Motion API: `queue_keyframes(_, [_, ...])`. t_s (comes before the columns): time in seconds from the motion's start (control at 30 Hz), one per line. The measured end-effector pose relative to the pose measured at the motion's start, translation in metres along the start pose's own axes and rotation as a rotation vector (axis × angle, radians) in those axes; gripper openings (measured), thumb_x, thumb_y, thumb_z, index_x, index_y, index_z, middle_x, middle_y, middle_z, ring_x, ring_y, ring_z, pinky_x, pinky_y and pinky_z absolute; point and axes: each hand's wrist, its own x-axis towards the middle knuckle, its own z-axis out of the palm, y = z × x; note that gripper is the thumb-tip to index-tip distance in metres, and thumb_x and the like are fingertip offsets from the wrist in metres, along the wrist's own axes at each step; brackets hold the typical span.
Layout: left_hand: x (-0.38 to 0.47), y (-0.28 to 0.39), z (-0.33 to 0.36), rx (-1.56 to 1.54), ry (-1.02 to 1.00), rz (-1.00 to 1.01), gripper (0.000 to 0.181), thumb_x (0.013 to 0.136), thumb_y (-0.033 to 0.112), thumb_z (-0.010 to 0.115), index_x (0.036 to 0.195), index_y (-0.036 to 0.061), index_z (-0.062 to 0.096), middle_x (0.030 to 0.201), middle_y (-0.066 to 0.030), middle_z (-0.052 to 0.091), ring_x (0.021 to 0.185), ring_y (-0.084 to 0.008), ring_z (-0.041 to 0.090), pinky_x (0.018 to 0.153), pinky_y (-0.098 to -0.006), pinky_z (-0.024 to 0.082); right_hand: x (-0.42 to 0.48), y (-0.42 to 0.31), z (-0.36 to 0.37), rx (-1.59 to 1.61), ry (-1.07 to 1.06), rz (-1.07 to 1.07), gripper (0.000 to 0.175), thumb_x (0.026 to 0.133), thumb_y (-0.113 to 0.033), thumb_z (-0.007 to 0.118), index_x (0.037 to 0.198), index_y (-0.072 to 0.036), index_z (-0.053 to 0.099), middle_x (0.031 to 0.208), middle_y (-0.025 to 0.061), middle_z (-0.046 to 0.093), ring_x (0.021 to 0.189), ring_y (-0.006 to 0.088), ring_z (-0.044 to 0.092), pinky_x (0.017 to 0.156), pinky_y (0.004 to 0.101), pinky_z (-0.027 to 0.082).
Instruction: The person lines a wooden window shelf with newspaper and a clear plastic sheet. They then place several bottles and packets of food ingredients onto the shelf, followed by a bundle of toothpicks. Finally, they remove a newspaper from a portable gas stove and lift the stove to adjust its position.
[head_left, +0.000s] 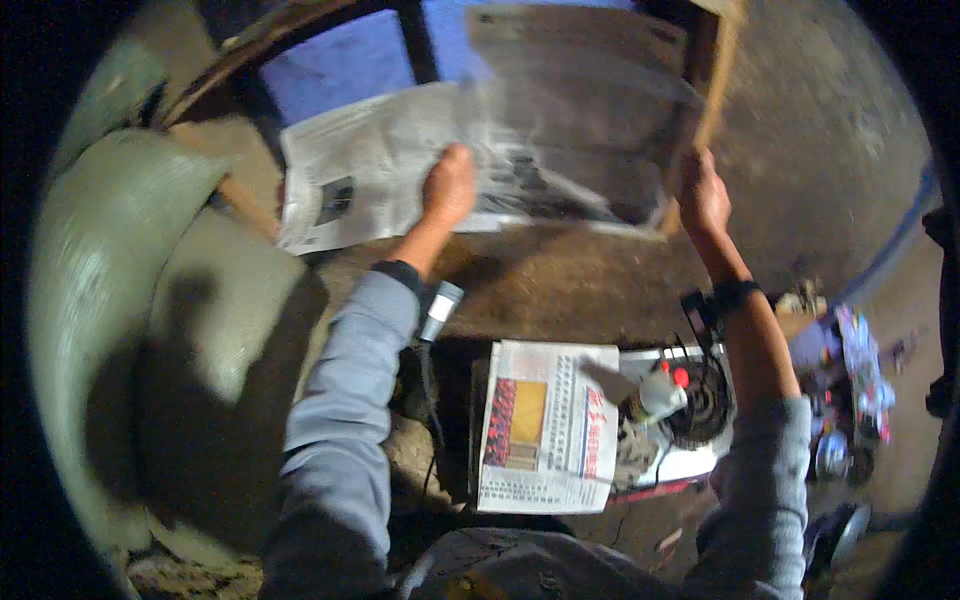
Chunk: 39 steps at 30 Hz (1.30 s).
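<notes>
A printed newspaper sheet spans a dark-framed window with blue panes; it looks blurred and partly see-through. My left hand is closed at this sheet's left side, fingertips hidden. At its right edge, beside a pale wooden strip, my right hand is closed too, its fingers mostly out of sight. Another newspaper sheet, with a small dark picture, covers the window's lower left and meets the first near my left hand.
Large pale-green woven sacks bulge at the left. Below stands a gas stove bearing a folded newspaper and a white bottle with a red cap. A grey corded device sits near my left forearm. Colourful packages lie at right.
</notes>
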Motion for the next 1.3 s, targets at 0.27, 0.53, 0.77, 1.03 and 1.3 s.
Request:
queue_keyframes(0.27, [-0.004,0.001,-0.017,-0.075,0.21,0.007,0.022,0.092,0.023,0.041,0.09,0.0034,0.051,0.084,-0.0209,0.059,0.077,-0.0409,0.057,0.067,-0.048,0.046,0.001,-0.007,0.002,0.149,0.206,-0.241,0.034,0.092,-0.034,0.04,0.083,-0.003,0.05,0.072,0.0149,0.058,0.066,0.0269,0.055,0.06,0.0399,0.042])
queue_keyframes(0.53, [-0.003,-0.022,-0.032,-0.064,0.128,-0.071,0.027,0.093,0.022,0.041,0.101,-0.0008,0.053,0.085,-0.0164,0.064,0.073,-0.0252,0.065,0.067,-0.0352,0.05,-0.007,-0.01,0.018,0.052,0.079,-0.329,0.01,0.089,-0.016,0.042,0.094,-0.007,0.044,0.075,0.0255,0.058,0.072,0.0474,0.053,0.059,0.0498,0.041])
queue_keyframes(0.77, [-0.006,-0.034,-0.041,-0.185,0.168,-0.017,0.027,0.093,0.024,0.041,0.089,0.0002,0.052,0.082,-0.0244,0.059,0.079,-0.0446,0.056,0.068,-0.0502,0.044,-0.004,-0.015,0.024,-0.131,0.165,-0.305,0.022,0.093,-0.025,0.038,0.091,-0.005,0.047,0.07,0.0224,0.056,0.066,0.0419,0.056,0.057,0.0468,0.042])
queue_keyframes(1.03, [0.006,-0.014,-0.021,-0.187,0.041,-0.001,0.027,0.095,0.02,0.039,0.104,-0.0018,0.053,0.088,-0.0168,0.064,0.073,-0.0242,0.064,0.067,-0.0344,0.051,-0.001,0.004,-0.005,-0.082,0.066,-0.222,0.018,0.09,-0.024,0.038,0.097,-0.007,0.039,0.079,0.0272,0.059,0.076,0.0476,0.055,0.066,0.0515,0.041])
queue_keyframes(1.3, [0.004,0.006,-0.006,-0.205,0.105,0.006,0.023,0.091,0.022,0.044,0.088,0.0019,0.053,0.078,-0.0233,0.06,0.075,-0.0434,0.058,0.065,-0.0495,0.045,0.004,0.004,-0.014,-0.152,0.092,-0.238,0.018,0.092,-0.023,0.035,0.096,-0.006,0.041,0.077,0.0243,0.06,0.074,0.0441,0.056,0.065,0.0495,0.042])
